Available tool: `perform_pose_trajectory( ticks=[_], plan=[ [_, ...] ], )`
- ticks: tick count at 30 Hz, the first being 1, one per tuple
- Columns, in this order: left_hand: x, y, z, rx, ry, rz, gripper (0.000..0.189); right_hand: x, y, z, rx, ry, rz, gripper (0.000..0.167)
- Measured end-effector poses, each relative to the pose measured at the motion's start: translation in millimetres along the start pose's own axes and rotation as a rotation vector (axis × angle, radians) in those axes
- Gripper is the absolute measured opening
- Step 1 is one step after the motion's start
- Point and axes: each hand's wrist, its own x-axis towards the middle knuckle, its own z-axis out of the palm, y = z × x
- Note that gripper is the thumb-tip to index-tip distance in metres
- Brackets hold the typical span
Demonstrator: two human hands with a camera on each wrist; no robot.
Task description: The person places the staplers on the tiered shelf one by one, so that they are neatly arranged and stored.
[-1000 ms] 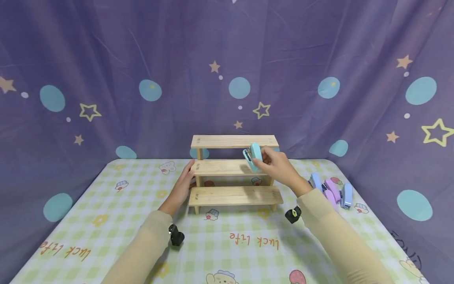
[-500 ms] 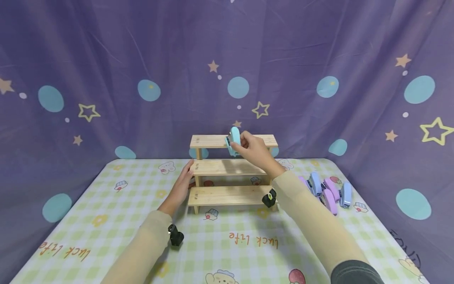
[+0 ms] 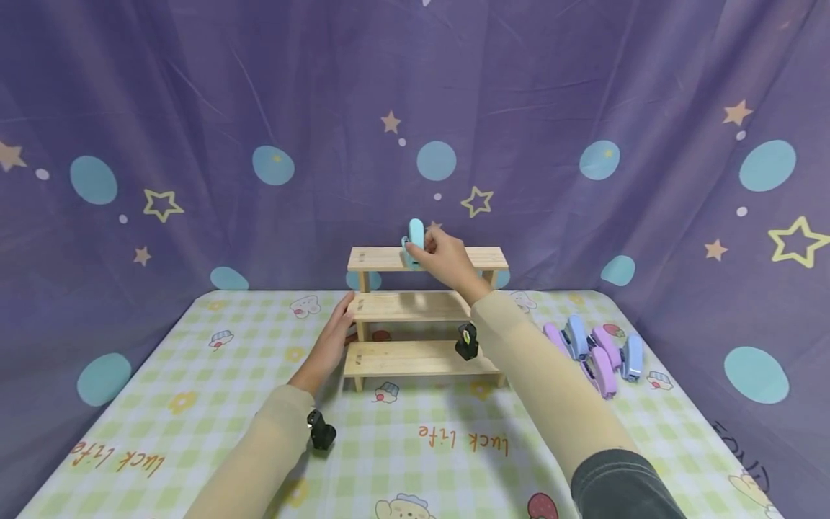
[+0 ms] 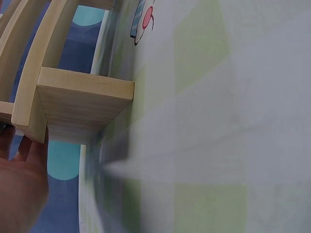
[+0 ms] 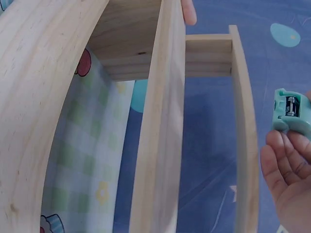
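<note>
A mint-green mini stapler is pinched between the thumb and fingers of my right hand. In the head view it stands upright, overlapping the top tier of the three-tier wooden shelf. Its metal end shows in the right wrist view, where the stapler lies just beyond the top board. My left hand grips the left end of the middle tier. Its fingers reach around the board's end in the left wrist view, with their tips partly hidden by the wood.
Several lilac and blue staplers lie clustered on the right of the table. A green-and-white checked cloth covers the tabletop. Behind the shelf hangs a purple curtain with stars and dots.
My right hand has carried the mint-green stapler left and up, from beside the middle tier to the top tier, turning it more upright. The left hand keeps its hold on the shelf.
</note>
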Motion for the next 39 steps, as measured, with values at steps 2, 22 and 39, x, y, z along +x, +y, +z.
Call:
perform_pose_trajectory(
  ticks=[2, 22, 39],
  plan=[
    [-0.1, 0.6, 0.4, -0.005, 0.002, -0.004, 0.056, 1.9, 1.0, 3.3, 0.014, -0.002, 0.017, 0.038],
    [-14.7, 31.6, 1.1, -0.036, -0.033, -0.041, 0.055, 6.6, -0.7, 25.4, 0.072, 0.045, 0.090, 0.041],
    [-17.0, 34.1, 1.1, -0.010, -0.030, -0.027, 0.055, 9.3, -4.3, 26.0, 0.029, 0.039, 0.154, 0.043]
  ],
)
